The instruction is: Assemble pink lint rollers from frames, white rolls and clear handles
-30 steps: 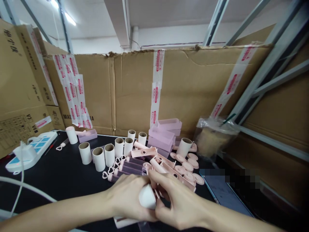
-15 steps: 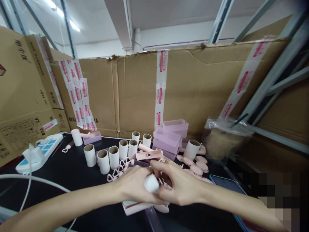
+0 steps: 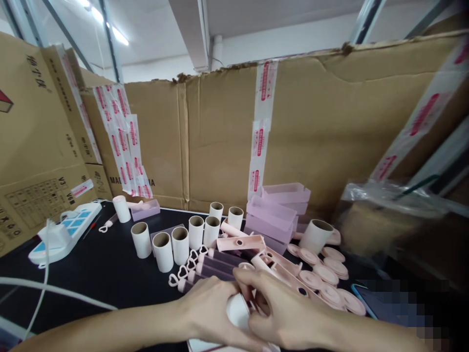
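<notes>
A white roll lies low in the middle of the view, partly covered by fingers. My left hand is wrapped round it from the left. At its right edge, the bent fingers of my right hand pinch close together; what exactly lies between the fingertips is hidden. Beneath both hands shows part of a pale tray-like piece. Just beyond them are dark clear tubes with pink heart-shaped loops and pink trough-shaped parts.
Several white rolls with brown cores stand upright behind. Lilac boxes are stacked at the back. Round pink discs and a phone lie to the right. A power strip with a white cable sits left, before a cardboard wall.
The view has swung slightly right and shifted, so my hands appear lower in it. Both hands keep their hold at the white roll, with little change in grip.
</notes>
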A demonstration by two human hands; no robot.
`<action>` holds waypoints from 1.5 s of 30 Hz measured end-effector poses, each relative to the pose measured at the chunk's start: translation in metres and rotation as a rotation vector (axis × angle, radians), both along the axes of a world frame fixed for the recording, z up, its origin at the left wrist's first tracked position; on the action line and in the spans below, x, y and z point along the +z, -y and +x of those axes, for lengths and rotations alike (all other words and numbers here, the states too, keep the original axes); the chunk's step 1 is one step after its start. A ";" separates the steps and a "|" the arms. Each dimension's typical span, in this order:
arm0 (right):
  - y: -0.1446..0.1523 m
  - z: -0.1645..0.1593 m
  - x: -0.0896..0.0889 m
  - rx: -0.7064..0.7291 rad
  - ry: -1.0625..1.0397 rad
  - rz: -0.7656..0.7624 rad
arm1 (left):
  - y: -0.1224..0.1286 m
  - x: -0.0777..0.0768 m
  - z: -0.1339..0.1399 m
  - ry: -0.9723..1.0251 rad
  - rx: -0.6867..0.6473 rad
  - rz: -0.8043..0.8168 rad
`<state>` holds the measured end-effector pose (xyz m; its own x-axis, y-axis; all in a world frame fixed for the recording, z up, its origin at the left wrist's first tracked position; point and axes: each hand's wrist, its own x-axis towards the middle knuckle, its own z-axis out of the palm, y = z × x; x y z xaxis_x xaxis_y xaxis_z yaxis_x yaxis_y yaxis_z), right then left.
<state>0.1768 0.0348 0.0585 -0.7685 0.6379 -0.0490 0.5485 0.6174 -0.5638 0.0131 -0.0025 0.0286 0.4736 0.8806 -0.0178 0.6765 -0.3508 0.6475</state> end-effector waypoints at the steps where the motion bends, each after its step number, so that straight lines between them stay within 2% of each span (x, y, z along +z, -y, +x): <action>1: -0.001 -0.001 -0.001 0.006 0.000 -0.012 | 0.000 0.000 -0.001 -0.014 0.008 0.008; 6: -0.006 -0.004 -0.003 0.016 -0.015 -0.013 | -0.004 0.002 -0.005 -0.105 0.000 0.014; 10: -0.009 -0.002 0.006 0.003 -0.011 -0.011 | -0.005 0.008 -0.007 -0.140 -0.015 0.032; 14: -0.011 0.008 0.018 0.046 -0.044 -0.225 | -0.003 0.016 -0.008 -0.097 -0.061 0.022; 16: -0.008 0.015 0.023 0.050 -0.033 -0.274 | 0.000 0.018 -0.007 -0.090 -0.072 0.013; 21: 0.010 0.031 0.029 0.007 0.055 -0.046 | 0.014 0.022 -0.002 -0.096 -0.107 0.033; 24: 0.023 0.035 0.032 0.014 0.143 -0.034 | 0.024 0.025 0.003 -0.118 -0.153 0.039; 27: 0.032 0.036 0.034 0.045 0.185 -0.070 | 0.034 0.028 0.008 -0.159 -0.133 0.025; 31: 0.036 0.035 0.030 0.006 0.187 -0.154 | 0.042 0.031 0.013 -0.155 -0.135 0.017; 36: 0.033 0.034 0.014 -0.009 0.078 -0.233 | 0.045 0.030 0.015 -0.170 -0.136 0.021; 42: 0.031 0.032 0.005 -0.037 -0.171 -0.130 | 0.039 0.030 0.015 -0.120 -0.181 0.124; 45: 0.031 0.029 0.007 -0.063 -0.211 -0.072 | 0.033 0.029 0.016 -0.088 -0.168 0.197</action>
<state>0.2054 0.0041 0.0655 -0.7251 0.6860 0.0608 0.4505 0.5393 -0.7115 0.0296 -0.0357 0.0572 0.6174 0.7805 0.0985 0.6490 -0.5761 0.4969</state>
